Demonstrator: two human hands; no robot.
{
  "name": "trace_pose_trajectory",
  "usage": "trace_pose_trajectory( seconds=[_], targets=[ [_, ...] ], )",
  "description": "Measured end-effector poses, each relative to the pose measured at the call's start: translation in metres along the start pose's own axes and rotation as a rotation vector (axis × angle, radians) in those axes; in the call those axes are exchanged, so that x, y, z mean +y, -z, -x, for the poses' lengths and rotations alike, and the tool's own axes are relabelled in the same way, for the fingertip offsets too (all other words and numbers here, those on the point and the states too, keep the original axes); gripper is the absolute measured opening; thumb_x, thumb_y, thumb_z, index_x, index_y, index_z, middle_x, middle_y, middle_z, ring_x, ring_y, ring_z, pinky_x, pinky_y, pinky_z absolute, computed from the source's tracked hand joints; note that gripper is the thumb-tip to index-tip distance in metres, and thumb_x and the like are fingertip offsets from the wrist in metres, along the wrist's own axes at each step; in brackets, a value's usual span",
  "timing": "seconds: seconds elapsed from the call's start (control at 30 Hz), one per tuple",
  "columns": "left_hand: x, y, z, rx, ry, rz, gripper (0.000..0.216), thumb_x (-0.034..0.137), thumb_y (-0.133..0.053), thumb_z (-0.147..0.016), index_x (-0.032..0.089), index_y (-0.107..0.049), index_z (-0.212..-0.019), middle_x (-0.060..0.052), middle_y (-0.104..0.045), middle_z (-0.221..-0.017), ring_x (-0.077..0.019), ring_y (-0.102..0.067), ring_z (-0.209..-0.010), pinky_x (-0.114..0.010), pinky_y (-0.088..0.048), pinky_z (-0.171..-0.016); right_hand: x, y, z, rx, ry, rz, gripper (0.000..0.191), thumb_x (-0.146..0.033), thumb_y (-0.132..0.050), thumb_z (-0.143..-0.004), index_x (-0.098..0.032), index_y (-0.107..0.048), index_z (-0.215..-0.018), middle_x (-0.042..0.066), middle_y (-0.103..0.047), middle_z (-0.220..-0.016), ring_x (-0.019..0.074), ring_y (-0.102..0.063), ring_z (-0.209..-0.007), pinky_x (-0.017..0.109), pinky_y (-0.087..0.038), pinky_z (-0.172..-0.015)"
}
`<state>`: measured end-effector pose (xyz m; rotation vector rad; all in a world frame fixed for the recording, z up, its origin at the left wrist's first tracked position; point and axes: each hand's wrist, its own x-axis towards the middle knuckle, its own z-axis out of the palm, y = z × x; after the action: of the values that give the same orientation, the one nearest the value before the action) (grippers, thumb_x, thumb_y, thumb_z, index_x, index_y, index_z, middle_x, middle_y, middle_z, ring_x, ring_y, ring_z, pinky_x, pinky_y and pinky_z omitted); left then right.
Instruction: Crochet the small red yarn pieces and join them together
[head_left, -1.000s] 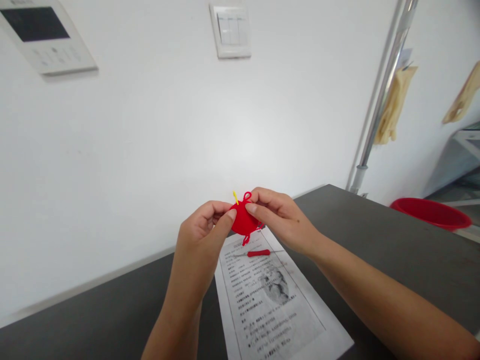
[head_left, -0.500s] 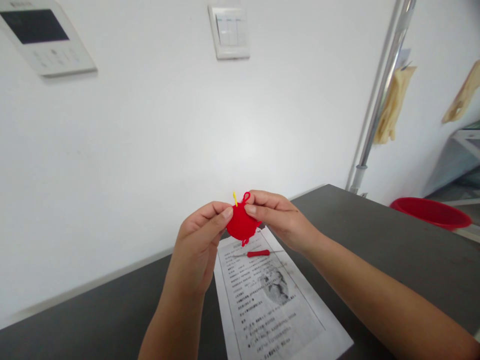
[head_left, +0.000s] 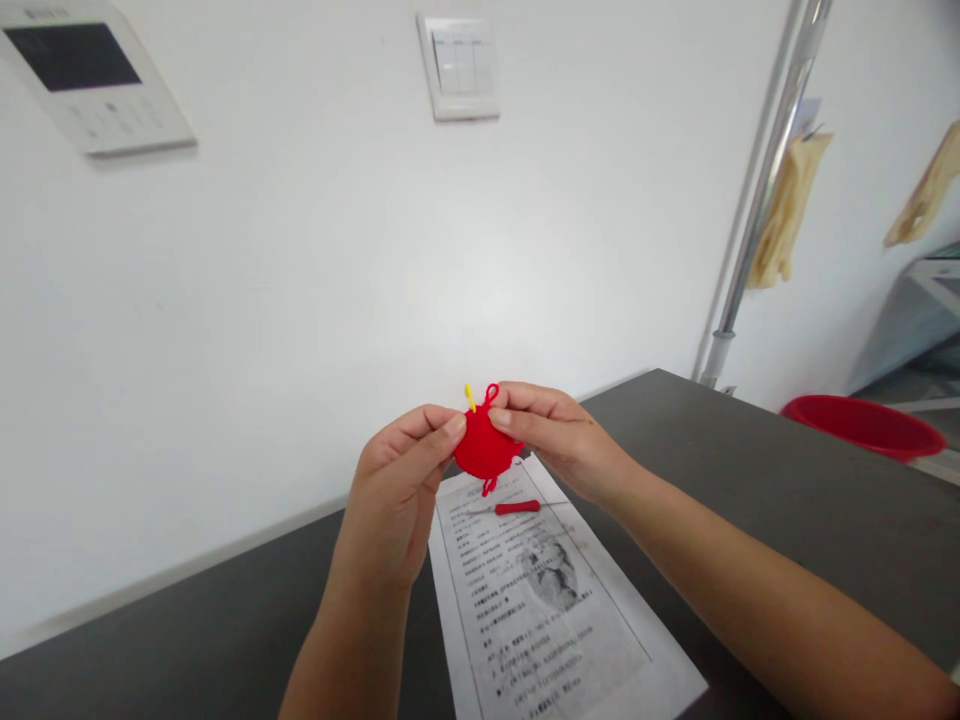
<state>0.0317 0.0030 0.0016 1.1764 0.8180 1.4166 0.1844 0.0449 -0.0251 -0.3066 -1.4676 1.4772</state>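
Between my two hands I hold up a round red crochet piece (head_left: 486, 446) above the sheet. My left hand (head_left: 409, 470) pinches its upper left edge between thumb and fingers. The upper right edge is pinched by my right hand (head_left: 559, 435). A yellow stitch marker (head_left: 470, 397) sticks up from the top edge, beside a red yarn loop (head_left: 492, 392). Short red yarn ends hang at the bottom. Below lies a crochet hook with a red grip (head_left: 517, 507), resting across the printed paper (head_left: 525, 620). The back of the piece is hidden.
The paper lies on a dark grey table (head_left: 750, 490) against a white wall. On the wall are a switch plate (head_left: 463, 68) and an intercom panel (head_left: 97, 80). A metal pole (head_left: 765, 200), hanging yellowish gloves (head_left: 791, 210) and a red basin (head_left: 862, 425) are at the right.
Almost nothing differs. Both hands keep the same pinch on the red crochet piece, which has tilted very slightly.
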Motion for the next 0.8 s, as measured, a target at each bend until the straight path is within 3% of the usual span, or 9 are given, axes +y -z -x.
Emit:
trace_pose_trajectory(
  seconds=[0.13, 0.47, 0.63, 0.8],
  targets=[
    [0.0003, 0.0002, 0.0024, 0.048, -0.044, -0.079, 0.009, 0.024, -0.076, -0.073, 0.015, -0.073, -0.071, -0.001, -0.071, -0.066, -0.0121, -0.063, -0.068, -0.022, -0.050, -0.071, -0.0015, -0.0012, 0.0017, 0.051, 0.090, 0.161, 0.022, -0.032, -0.060, -0.091, -0.016, -0.056, -0.076, -0.003, -0.053, -0.067, 0.0081, -0.044, -0.059, 0.023, -0.035, -0.059],
    [-0.0024, 0.0026, 0.0017, 0.122, -0.145, -0.329, 0.007, 0.025, -0.074, -0.075, 0.019, -0.072, -0.074, 0.002, -0.073, -0.069, -0.0125, -0.064, -0.066, -0.023, -0.049, -0.066, -0.0027, -0.0057, 0.0054, 0.125, 0.209, 0.517, 0.020, -0.028, -0.051, -0.094, -0.018, -0.053, -0.077, -0.002, -0.053, -0.067, 0.0101, -0.044, -0.060, 0.025, -0.035, -0.058],
    [-0.0027, 0.0025, 0.0040, 0.177, -0.188, -0.553, 0.010, 0.030, -0.070, -0.081, 0.020, -0.071, -0.080, 0.002, -0.074, -0.075, -0.0150, -0.064, -0.073, -0.026, -0.048, -0.071, -0.0026, -0.0060, 0.0041, 0.143, 0.215, 0.592, 0.021, -0.029, -0.050, -0.094, -0.018, -0.053, -0.076, -0.002, -0.053, -0.066, 0.0106, -0.044, -0.060, 0.025, -0.035, -0.058],
    [-0.0015, 0.0027, 0.0051, 0.169, -0.173, -0.615, 0.013, 0.032, -0.068, -0.081, 0.020, -0.071, -0.085, 0.000, -0.074, -0.080, -0.0181, -0.064, -0.078, -0.030, -0.048, -0.073, -0.0036, -0.0060, 0.0037, 0.137, 0.210, 0.603, 0.021, -0.029, -0.049, -0.095, -0.018, -0.054, -0.077, -0.002, -0.053, -0.066, 0.0103, -0.044, -0.060, 0.025, -0.035, -0.057]
  ],
)
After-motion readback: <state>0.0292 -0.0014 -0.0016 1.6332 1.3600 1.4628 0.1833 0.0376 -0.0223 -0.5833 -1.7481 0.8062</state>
